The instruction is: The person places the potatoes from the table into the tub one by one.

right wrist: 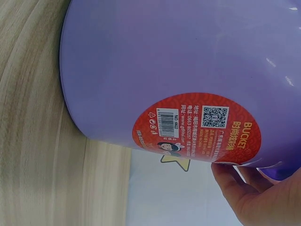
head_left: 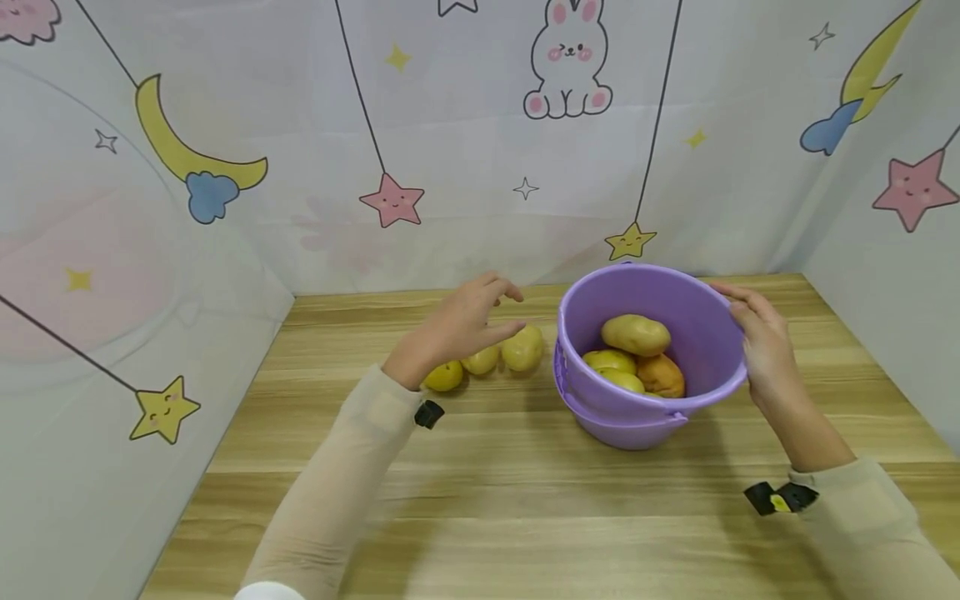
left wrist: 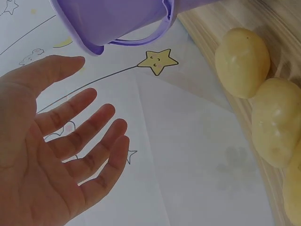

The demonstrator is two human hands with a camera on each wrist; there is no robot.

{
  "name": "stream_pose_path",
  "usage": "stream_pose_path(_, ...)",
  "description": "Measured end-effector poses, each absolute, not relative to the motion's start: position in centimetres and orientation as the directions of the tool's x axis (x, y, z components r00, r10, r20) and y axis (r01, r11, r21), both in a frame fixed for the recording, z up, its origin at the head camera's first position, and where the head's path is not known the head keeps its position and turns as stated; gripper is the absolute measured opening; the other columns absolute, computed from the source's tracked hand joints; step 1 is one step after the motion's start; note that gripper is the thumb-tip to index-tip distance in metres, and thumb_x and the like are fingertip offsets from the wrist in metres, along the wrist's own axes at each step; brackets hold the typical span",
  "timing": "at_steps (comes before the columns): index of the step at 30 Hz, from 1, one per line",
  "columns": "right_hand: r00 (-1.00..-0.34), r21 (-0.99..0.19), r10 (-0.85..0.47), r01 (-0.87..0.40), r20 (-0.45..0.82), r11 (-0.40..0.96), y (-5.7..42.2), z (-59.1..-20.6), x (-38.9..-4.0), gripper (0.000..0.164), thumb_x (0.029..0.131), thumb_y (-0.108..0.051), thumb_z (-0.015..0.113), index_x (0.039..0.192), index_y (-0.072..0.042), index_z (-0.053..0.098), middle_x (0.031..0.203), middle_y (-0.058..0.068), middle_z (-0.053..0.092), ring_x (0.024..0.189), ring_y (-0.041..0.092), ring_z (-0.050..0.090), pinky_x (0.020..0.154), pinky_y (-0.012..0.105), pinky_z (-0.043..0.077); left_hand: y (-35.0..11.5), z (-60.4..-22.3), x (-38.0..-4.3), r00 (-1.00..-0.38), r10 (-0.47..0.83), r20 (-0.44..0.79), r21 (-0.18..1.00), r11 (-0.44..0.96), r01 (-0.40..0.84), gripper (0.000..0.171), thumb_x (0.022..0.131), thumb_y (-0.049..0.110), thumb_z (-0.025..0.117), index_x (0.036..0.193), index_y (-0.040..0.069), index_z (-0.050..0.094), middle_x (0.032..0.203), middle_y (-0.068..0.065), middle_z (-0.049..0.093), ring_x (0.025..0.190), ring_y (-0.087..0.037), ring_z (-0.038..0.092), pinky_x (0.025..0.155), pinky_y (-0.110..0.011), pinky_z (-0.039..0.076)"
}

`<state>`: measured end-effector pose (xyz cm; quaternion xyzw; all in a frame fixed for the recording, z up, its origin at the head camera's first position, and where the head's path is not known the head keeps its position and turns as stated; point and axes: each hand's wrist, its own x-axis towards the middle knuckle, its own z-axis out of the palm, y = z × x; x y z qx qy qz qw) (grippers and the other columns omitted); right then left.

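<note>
A purple bucket (head_left: 637,417) stands on the table, its mouth facing me. Inside lie a potato (head_left: 636,335), an orange (head_left: 662,377) and two yellow fruits (head_left: 611,362) that look like lemons. My right hand (head_left: 768,350) grips the bucket's rim on the right side; in the right wrist view its fingertips (right wrist: 225,176) press near the red label (right wrist: 197,129). My left hand (head_left: 468,321) hovers left of the bucket with nothing in it, thumb and fingers spread apart. Below it sit two potatoes (head_left: 522,348) and a yellow fruit (head_left: 444,377), partly hidden by the wrist.
The wooden table (head_left: 480,517) reaches back to a white cloth wall (head_left: 465,150) printed with stars, moons and a rabbit. Similar cloth walls close in the left and right sides. The bucket's handle (left wrist: 150,37) hangs down along its outside.
</note>
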<state>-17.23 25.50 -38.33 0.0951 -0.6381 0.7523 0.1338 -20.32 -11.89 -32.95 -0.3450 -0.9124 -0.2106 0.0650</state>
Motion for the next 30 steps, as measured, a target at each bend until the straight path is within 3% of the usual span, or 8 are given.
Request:
stream_pose_path(14,-0.952,-0.941,0.094,-0.303,0.292,-0.148,25.4,-38.3,-17.2,0.027,0.105,-0.009,0.047,0.118,-0.011,0.07,0.108,-0.005,0.068,0.09,0.009,0.064,0.074,0.017,0.052,-15.0,-33.9,-20.1,-0.819,0.539,0.199,0.348,0.742,0.573,0.037,0.097,0.03,0.066,0.125,0.006,0.063,0.13,-0.009,0.061,0.112,-0.027,0.058,0.097,-0.042,0.046)
stream_pose_path(30,-0.957,-0.955,0.101,-0.282,0.273,-0.096,25.4,-38.1,-17.1,0.028,0.105,-0.012,0.047,0.119,-0.013,0.07,0.109,-0.005,0.066,0.089,0.009,0.063,0.072,0.017,0.052,-17.6,-35.6,-20.5,-0.868,0.475,0.148,0.379,0.783,0.493,0.044,0.096,0.03,0.068,0.132,0.008,0.058,0.142,-0.014,0.052,0.132,-0.033,0.046,0.108,-0.048,0.038)
